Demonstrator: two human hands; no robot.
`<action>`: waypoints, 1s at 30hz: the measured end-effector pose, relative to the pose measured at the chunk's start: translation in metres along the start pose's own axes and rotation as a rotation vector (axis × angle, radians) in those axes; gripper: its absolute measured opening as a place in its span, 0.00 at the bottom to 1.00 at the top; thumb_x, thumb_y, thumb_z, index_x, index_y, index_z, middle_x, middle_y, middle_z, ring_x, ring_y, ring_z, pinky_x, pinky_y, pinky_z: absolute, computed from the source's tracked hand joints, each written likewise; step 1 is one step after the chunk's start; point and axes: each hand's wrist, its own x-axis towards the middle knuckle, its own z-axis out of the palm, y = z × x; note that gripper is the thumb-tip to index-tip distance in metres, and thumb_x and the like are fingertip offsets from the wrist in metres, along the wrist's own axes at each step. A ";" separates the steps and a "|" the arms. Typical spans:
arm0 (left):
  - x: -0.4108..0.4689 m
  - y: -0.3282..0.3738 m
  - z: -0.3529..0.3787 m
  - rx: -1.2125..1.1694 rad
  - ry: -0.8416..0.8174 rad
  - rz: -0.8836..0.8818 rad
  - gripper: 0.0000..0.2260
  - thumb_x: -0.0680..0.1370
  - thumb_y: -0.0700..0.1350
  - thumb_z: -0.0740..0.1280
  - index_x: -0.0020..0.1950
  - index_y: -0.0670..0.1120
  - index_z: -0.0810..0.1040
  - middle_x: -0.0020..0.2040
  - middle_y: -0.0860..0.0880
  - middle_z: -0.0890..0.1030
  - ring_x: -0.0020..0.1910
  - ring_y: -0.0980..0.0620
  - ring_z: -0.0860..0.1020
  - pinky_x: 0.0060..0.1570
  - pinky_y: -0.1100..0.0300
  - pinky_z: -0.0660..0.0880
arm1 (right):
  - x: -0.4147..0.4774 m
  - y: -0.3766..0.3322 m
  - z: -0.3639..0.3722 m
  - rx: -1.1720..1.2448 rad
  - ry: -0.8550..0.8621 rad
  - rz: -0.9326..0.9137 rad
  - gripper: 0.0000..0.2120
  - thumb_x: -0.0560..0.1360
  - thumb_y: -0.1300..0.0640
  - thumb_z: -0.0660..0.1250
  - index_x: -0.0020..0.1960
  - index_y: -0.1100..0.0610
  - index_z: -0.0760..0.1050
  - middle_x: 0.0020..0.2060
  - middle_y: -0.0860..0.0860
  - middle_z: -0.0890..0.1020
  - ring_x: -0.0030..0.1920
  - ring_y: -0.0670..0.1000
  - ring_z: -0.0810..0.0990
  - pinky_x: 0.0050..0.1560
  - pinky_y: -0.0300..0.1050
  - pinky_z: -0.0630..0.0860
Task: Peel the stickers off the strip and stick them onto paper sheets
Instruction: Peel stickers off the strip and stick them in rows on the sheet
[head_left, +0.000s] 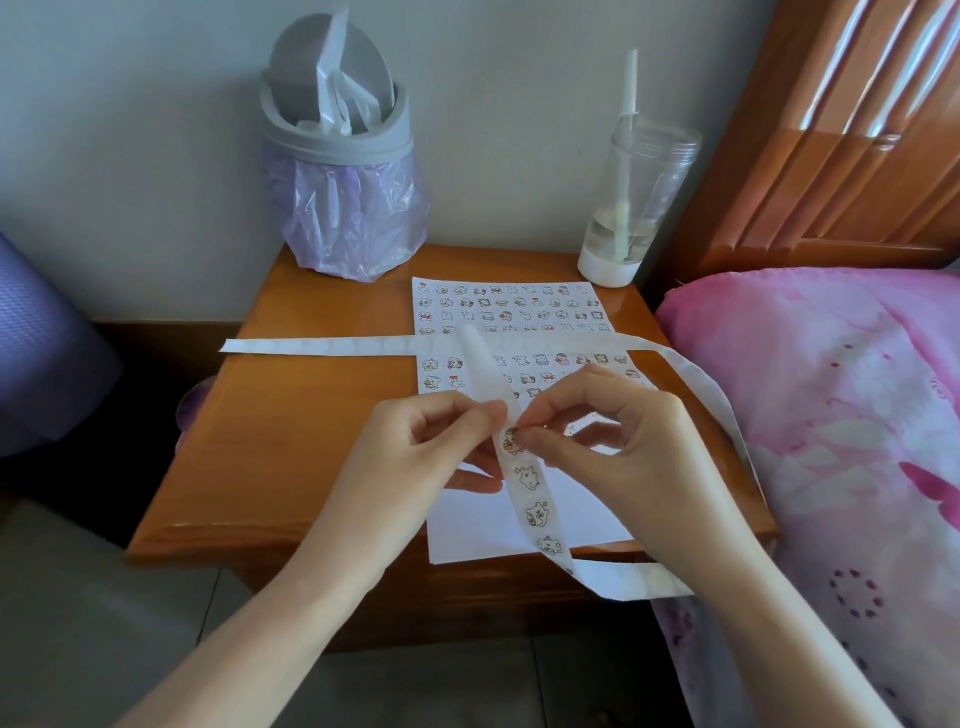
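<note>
Wooden table (291, 415) carries a paper sheet (519, 322) rowed with stickers. Strip (530, 499) held above the sheet: left hand (431, 452) pinches it; right hand (618, 441) fingertips nip the top sticker (511, 439) on it.

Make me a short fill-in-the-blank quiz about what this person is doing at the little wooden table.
1. The left hand and right hand hold a strip of ____.
2. The paper sheet lies on a ____ table.
3. The clear cup has a white ____ standing in it.
4. The grey bin is lined with a ____ bag.

Missing words: stickers; wooden; straw; purple
</note>
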 end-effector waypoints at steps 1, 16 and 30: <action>0.000 -0.001 -0.001 0.005 0.003 -0.010 0.08 0.76 0.45 0.65 0.43 0.44 0.82 0.37 0.52 0.85 0.37 0.55 0.84 0.35 0.64 0.81 | 0.000 -0.001 0.001 -0.022 0.003 -0.006 0.06 0.70 0.58 0.72 0.40 0.48 0.79 0.40 0.43 0.81 0.44 0.44 0.79 0.45 0.39 0.78; -0.021 -0.019 -0.036 0.358 0.150 0.039 0.07 0.76 0.49 0.64 0.45 0.51 0.81 0.30 0.59 0.81 0.23 0.63 0.75 0.23 0.73 0.68 | 0.016 0.003 0.009 0.215 -0.152 0.293 0.02 0.71 0.59 0.71 0.43 0.57 0.81 0.34 0.49 0.84 0.30 0.46 0.77 0.33 0.34 0.76; -0.024 -0.037 -0.040 0.366 0.131 -0.029 0.06 0.76 0.50 0.63 0.48 0.52 0.80 0.44 0.59 0.83 0.28 0.54 0.82 0.33 0.67 0.77 | 0.028 0.015 0.044 0.099 -0.242 0.321 0.02 0.69 0.56 0.74 0.39 0.54 0.82 0.36 0.51 0.85 0.33 0.44 0.79 0.34 0.34 0.74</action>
